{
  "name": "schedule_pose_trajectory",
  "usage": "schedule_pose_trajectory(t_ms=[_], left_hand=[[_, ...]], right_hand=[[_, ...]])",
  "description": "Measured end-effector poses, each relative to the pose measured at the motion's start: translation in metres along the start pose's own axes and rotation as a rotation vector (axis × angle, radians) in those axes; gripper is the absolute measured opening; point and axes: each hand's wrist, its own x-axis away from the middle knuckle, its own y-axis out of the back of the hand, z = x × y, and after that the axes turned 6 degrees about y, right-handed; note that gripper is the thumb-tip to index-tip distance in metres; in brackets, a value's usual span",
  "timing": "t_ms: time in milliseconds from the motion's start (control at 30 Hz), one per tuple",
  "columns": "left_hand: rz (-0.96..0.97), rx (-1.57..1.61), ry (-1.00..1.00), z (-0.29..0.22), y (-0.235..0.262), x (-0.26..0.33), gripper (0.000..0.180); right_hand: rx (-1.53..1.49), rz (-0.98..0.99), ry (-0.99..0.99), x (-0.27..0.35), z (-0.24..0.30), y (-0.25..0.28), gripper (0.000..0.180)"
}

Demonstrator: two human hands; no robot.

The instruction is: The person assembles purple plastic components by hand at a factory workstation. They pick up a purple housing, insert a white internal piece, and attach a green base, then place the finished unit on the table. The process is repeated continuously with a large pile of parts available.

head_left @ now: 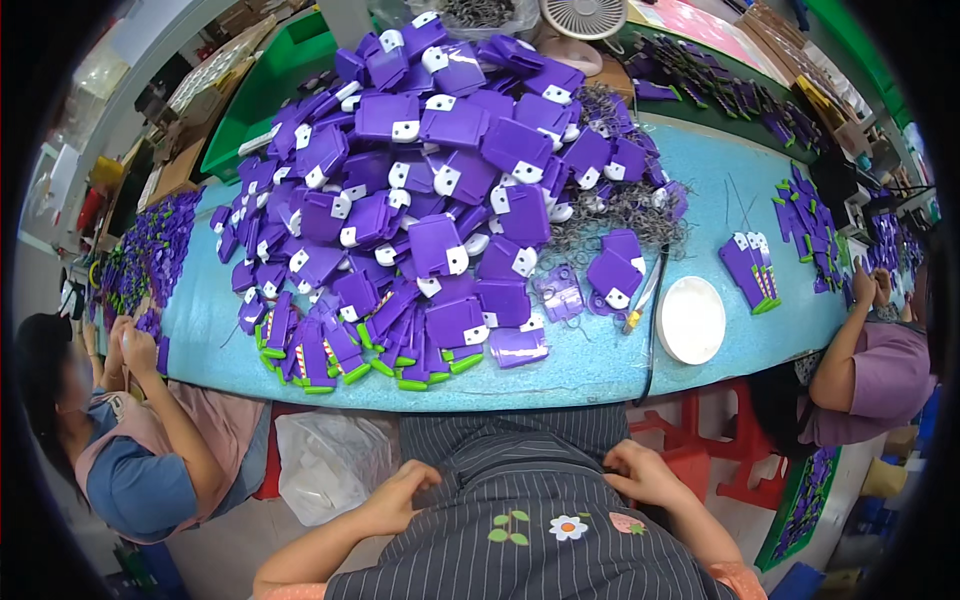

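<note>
Both of my hands are low, beside the dark pinstriped apron (470, 500) on my lap. My left hand (398, 494) is at its left side, fingers loosely bent and apart, with nothing visible in it. At the other side, my right hand (645, 474) touches the cloth with bent, spread fingers and no object in them. Beyond the table edge rises a big heap of purple plastic pieces with white corners (437, 245). Along its near side lie purple pieces with green tips (315, 352). A clear purple-tinted part (558, 295) lies right of them.
A round white lid or dish (691, 320) and a yellow-tipped tool with a black cord (633, 318) are on the blue tabletop (600, 372). Dark wire loops (620, 215) tangle behind. Co-workers sit left (150, 450) and right (870, 370). A white fan (583, 20) stands at the back.
</note>
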Motion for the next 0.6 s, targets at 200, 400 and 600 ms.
schedule_pose_trajectory(t_ms=[200,400,600], left_hand=[[0.594,0.394,0.156,0.013,0.026,0.03,0.037],[0.697,0.708,0.36,0.008,0.032,0.038,0.057],[0.631,0.824,0.523,0.026,0.05,0.041,0.049]], right_hand=[[-0.398,0.805,-0.09,0.024,0.005,0.043,0.026],[-0.735,0.801,-0.069,0.03,-0.017,0.019,0.023],[-0.667,0.56,-0.306,0.004,0.008,0.034,0.02]])
